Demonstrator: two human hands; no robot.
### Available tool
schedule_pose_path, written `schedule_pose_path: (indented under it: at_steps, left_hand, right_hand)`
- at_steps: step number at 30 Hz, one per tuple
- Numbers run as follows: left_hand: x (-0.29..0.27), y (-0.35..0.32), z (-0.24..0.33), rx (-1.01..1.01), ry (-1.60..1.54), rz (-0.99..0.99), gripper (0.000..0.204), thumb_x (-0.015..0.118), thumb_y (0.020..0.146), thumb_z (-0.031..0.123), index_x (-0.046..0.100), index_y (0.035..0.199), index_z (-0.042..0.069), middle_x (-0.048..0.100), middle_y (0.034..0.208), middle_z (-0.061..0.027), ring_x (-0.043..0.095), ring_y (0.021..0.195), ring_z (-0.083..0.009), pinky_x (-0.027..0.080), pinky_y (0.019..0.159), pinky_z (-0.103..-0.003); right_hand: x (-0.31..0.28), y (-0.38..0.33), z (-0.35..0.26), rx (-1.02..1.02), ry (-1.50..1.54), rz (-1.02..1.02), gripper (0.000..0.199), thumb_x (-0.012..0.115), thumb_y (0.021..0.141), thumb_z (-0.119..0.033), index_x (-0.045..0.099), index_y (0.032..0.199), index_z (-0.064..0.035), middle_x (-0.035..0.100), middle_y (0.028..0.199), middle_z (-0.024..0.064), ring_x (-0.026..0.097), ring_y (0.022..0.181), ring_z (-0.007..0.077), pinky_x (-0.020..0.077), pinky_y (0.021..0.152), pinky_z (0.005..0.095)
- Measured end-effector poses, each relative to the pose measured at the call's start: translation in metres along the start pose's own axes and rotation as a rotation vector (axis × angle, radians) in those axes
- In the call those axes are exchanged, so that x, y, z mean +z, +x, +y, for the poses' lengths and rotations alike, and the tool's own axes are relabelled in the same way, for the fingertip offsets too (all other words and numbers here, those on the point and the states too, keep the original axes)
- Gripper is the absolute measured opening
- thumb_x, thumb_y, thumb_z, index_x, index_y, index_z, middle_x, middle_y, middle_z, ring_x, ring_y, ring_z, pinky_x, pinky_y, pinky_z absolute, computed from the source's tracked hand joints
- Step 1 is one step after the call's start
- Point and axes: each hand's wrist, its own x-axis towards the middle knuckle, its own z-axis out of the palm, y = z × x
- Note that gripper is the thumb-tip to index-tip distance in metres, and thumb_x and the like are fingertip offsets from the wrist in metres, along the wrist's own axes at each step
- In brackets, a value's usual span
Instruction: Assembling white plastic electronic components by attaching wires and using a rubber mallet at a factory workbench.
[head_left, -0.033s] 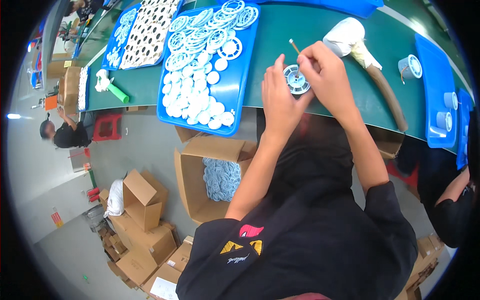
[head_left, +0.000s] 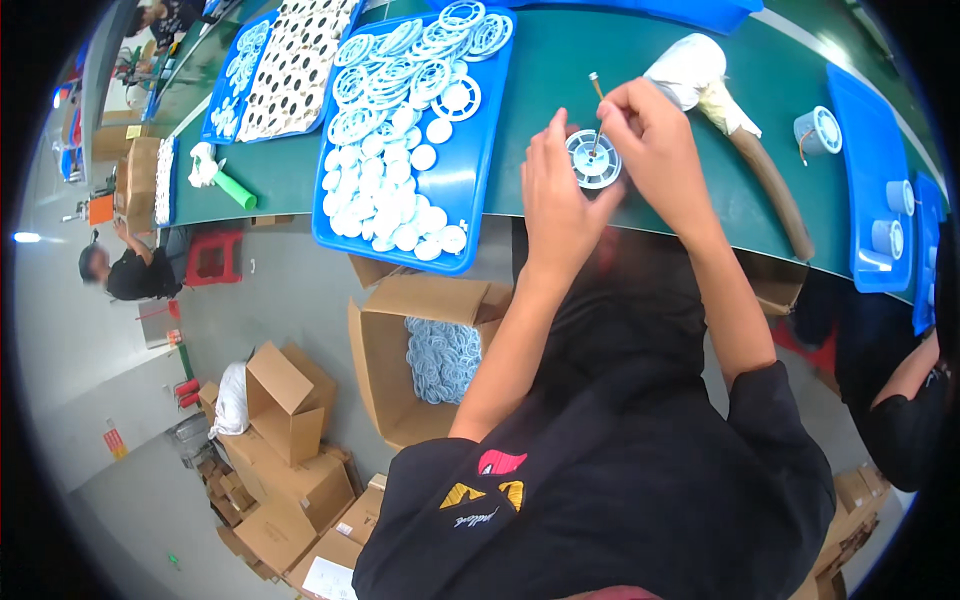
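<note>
Over the green table, my left hand [head_left: 562,200] curls round the side of a light blue spool [head_left: 597,172] with a spoked round face. Its thumb lies along the near rim. At the spool's far right side, my right hand [head_left: 655,150] pinches a thin brown-yellow wire lead [head_left: 600,92] tipped with a small white connector. Down from the fingers, the lead runs toward the spool's centre hole. My right fingertips cover part of it. The underside of the spool is hidden by my left hand.
Left of my hands, a blue tray [head_left: 470,225] holds light blue spoked rings and white discs. To the right lies a wooden-handled mallet [head_left: 770,185], its head wrapped in white. Beyond are a spool [head_left: 820,132] and another blue tray [head_left: 850,110]. An open carton [head_left: 375,370] of rings stands below.
The wire lead's free end has swung slightly right and upward, now standing more upright. My right hand has shifted a little; the left keeps its hold on the spool.
</note>
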Motion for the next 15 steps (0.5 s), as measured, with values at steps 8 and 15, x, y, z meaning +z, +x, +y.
schedule_pose_path:
  at_steps: [8, 15]
  left_hand:
    - [-0.005, 0.004, 0.004, 0.071, -0.057, -0.100, 0.083, 0.089, 0.081, 0.024, 0.049, 0.150, 0.002, 0.065, 0.134, -0.0192, 0.063, 0.120, -0.0376, 0.045, 0.103, -0.047]
    - [-0.010, 0.003, -0.003, 0.120, -0.061, -0.142, 0.077, 0.090, 0.076, 0.028, 0.054, 0.140, 0.004, 0.065, 0.119, -0.0164, 0.061, 0.113, -0.0373, 0.044, 0.099, -0.048]
  right_hand:
    - [-0.001, 0.034, 0.028, -0.007, -0.222, -0.079, 0.019, 0.068, 0.093, -0.014, 0.069, 0.092, 0.0052, 0.071, 0.093, 0.0220, 0.069, 0.086, 0.0388, 0.0551, 0.077, 0.0455]
    - [0.004, 0.062, 0.006, -0.061, -0.593, -0.403, 0.010, 0.071, 0.090, -0.011, 0.069, 0.095, -0.0026, 0.071, 0.101, 0.0180, 0.071, 0.093, 0.0409, 0.0586, 0.078, 0.0485]
